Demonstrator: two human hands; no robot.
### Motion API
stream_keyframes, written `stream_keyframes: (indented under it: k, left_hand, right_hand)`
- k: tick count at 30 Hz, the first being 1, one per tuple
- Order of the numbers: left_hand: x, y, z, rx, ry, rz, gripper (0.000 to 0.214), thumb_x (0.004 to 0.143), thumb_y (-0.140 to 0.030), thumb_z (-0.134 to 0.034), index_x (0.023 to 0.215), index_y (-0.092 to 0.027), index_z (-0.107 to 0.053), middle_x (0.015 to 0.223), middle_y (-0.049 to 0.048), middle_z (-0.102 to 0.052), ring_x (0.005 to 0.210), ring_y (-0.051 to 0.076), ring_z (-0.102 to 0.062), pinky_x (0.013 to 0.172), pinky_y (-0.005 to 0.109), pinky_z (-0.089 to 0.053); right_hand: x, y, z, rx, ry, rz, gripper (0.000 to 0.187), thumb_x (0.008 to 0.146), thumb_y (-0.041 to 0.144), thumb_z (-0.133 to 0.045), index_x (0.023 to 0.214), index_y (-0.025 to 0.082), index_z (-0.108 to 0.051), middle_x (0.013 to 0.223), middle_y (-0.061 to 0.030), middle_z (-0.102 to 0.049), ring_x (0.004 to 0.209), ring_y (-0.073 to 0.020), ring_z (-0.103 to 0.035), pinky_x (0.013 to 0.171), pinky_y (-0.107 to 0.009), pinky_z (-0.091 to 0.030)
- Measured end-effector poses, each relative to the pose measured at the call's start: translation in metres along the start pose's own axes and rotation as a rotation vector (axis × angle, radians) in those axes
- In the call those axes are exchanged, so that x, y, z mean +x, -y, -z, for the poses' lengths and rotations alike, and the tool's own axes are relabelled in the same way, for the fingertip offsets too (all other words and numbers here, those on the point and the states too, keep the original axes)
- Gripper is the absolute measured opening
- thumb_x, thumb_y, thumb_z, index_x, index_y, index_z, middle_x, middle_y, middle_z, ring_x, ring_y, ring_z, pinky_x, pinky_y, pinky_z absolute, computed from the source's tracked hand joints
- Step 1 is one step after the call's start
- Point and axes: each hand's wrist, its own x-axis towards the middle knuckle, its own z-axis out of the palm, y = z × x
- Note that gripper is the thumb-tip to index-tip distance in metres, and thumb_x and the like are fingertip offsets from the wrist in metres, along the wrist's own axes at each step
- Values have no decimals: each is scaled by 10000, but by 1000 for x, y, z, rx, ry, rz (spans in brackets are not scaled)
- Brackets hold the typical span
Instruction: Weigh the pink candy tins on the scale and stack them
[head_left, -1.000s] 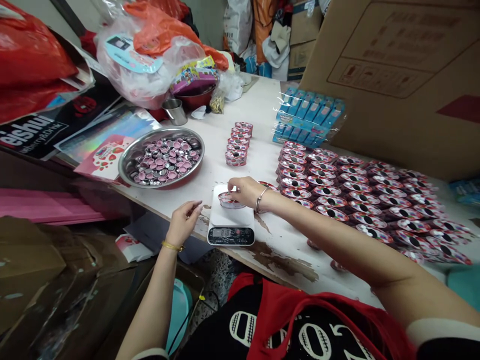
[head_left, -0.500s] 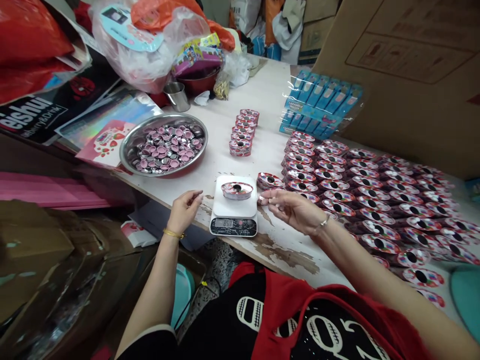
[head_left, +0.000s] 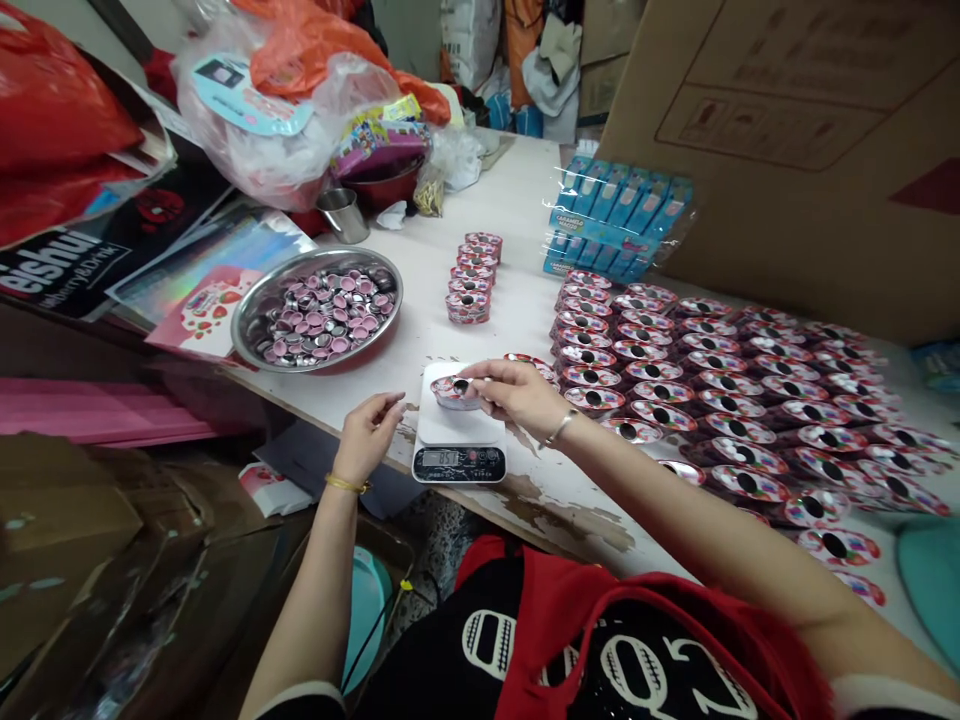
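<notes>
A white kitchen scale (head_left: 459, 430) with a lit display stands at the table's front edge. On its platform sits an oval pouch (head_left: 450, 399), red, white and pink on top with a round hole. My right hand (head_left: 517, 395) reaches over it from the right, thumb and fingers pinched at the hole. Whatever small thing they hold there is mostly covered by the fingertips. Left of the scale hovers my left hand (head_left: 367, 432), fingers loosely bent and apart, holding nothing. A steel bowl (head_left: 244, 335) of small pink-and-silver caps (head_left: 330, 315) lies beyond it.
Many matching pouches (head_left: 667, 390) stand in rows on the right. A short row of them (head_left: 471, 280) is behind the scale. Blue packs in clear wrap (head_left: 611, 225) and a large carton (head_left: 810, 130) stand at the back right; bags (head_left: 322, 110) fill the back left.
My right hand has moved left from beside the scale to the top of the pouch on it. My left hand stays about where it was. The view has shifted slightly.
</notes>
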Motion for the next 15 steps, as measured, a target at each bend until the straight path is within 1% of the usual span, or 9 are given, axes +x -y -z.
stream_keyframes:
  k: [3,5,7,9,11,13,15]
  left_hand:
    - [-1,3,2,13,-5,-3,445,797,-509,-538,1056,-166,-654,954,73,-683,776,156,-614,732,273,-490]
    - [-2,6,4,27,-11,3,435,799,-506,-539,1051,-171,-656,957,68,-682,772,152,-611,723,268,-485]
    - [-4,10,5,39,-18,16,430,800,-503,-538,1045,-172,-658,957,65,-682,768,150,-607,717,265,-481]
    - [-5,13,5,38,-29,32,428,800,-501,-537,1040,-169,-661,962,67,-682,767,149,-605,718,264,-481]
    - [-6,15,4,27,-38,44,427,796,-498,-541,1037,-167,-662,968,68,-682,770,149,-605,723,265,-483]
    - [-6,16,3,11,-40,54,428,793,-496,-546,1039,-166,-662,964,70,-684,768,150,-608,725,267,-488]
    - [-5,17,3,-6,-38,63,433,792,-496,-547,1045,-163,-660,957,73,-685,763,151,-613,724,270,-495]
  right_hand:
    - [23,4,-7,-122,27,16,243,816,88,-517,1027,124,-630,736,-9,-631,468,-27,-405,415,-142,-320]
    - [31,3,-7,-174,48,32,272,811,62,-519,1053,120,-630,813,-22,-651,472,-21,-408,425,-147,-342]
    - [33,3,-6,-169,61,31,276,814,41,-498,1045,118,-628,878,-28,-652,471,-14,-410,432,-149,-355]
    - [31,6,-3,-111,58,7,264,822,35,-482,1034,112,-620,876,-28,-644,471,-11,-415,442,-148,-363]
    - [25,11,1,-22,33,-9,237,830,57,-499,1031,111,-612,819,-20,-628,494,-18,-436,447,-141,-355]
    - [16,17,7,71,4,3,206,835,114,-545,1030,120,-611,764,-8,-601,507,-23,-430,424,-132,-310]
    - [3,20,17,147,-31,18,182,838,196,-580,1004,133,-620,735,0,-572,491,-23,-390,397,-135,-260]
